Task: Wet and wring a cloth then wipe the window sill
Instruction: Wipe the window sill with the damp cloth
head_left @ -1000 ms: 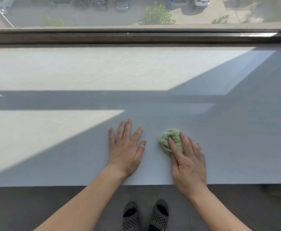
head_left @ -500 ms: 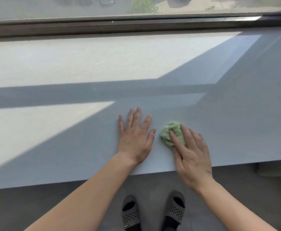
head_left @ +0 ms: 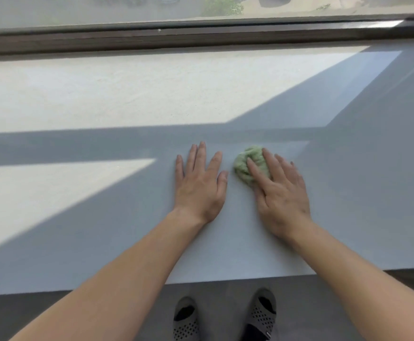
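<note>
A wide, pale grey window sill fills the view, half in sun and half in shadow. A small bunched green cloth lies on it near the middle. My right hand presses down on the cloth with flat fingers, covering its right part. My left hand rests flat on the sill just left of the cloth, fingers spread, holding nothing.
The dark window frame runs along the back of the sill, with glass above it. The sill's front edge drops to a grey floor, where my two feet in grey slippers stand.
Both hands have slid farther from the sill's front edge, toward the window, and the right hand has pushed the cloth along with it. The camera has leaned forward.
</note>
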